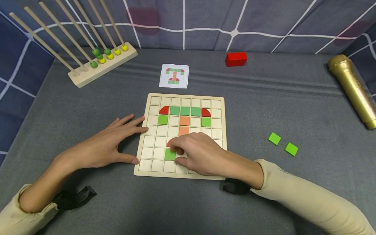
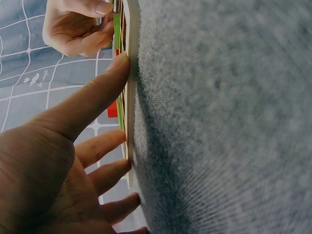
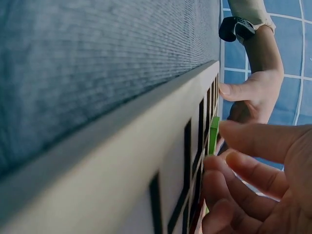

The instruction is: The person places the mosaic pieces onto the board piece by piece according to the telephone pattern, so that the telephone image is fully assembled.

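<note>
A wooden grid board (image 1: 151, 143) lies in the middle, with coloured tiles in its cells. My right hand (image 1: 202, 153) reaches over its lower part, thumb and fingertips pinching a light green square tile (image 1: 169, 154) at its edges. The same green tile (image 3: 213, 134) shows between thumb and fingers in the right wrist view. Just above it, a red quarter-round tile (image 1: 169, 142) is partly covered by my fingers. My left hand (image 1: 111, 143) is spread at the board's left side, thumb and fingertips touching the edge. My right hand hides several lower cells.
Two loose green tiles (image 1: 274, 138) lie to the right. Behind the board is a pattern card (image 1: 174, 76), with a red block (image 1: 236, 59) farther right. A bead rack (image 1: 102, 67) stands at back left; a gold microphone (image 1: 352, 89) lies at far right.
</note>
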The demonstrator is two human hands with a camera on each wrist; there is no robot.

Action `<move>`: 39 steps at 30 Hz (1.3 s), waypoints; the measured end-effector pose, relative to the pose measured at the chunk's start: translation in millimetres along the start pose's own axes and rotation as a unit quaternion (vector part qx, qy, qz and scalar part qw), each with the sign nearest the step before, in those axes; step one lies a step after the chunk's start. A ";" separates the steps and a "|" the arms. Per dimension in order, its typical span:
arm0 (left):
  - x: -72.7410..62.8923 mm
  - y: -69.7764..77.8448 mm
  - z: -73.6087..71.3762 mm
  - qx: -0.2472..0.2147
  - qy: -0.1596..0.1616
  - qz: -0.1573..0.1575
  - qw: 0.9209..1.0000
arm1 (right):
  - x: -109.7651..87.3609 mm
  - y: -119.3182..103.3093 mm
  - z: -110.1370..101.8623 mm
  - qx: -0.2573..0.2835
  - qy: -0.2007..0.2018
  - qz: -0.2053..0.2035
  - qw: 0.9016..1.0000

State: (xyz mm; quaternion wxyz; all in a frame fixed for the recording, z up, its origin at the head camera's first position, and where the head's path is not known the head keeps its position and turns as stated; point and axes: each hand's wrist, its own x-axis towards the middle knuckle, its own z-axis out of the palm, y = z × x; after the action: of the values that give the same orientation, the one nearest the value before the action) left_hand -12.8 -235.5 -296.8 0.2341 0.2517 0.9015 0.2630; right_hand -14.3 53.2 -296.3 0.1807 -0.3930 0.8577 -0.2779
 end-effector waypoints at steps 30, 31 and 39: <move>0.9 1.0 1.0 0.000 -0.009 -0.018 1.000 | -68.1 54.0 -33.9 0.016 0.131 0.065 0.989; 0.6 0.8 0.9 -0.001 -0.008 -0.016 1.000 | -76.4 60.1 -37.3 0.009 0.146 0.069 0.987; -0.8 1.3 -0.2 -0.005 -0.001 -0.004 1.000 | -151.7 111.3 -54.3 -0.056 0.198 0.161 0.965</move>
State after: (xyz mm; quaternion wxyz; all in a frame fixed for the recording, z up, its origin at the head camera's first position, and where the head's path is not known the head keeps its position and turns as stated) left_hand -11.9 -235.1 -295.6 0.2371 0.2473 0.9008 0.2667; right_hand -11.8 248.6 -308.9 0.0278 -0.1961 0.9425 -0.2691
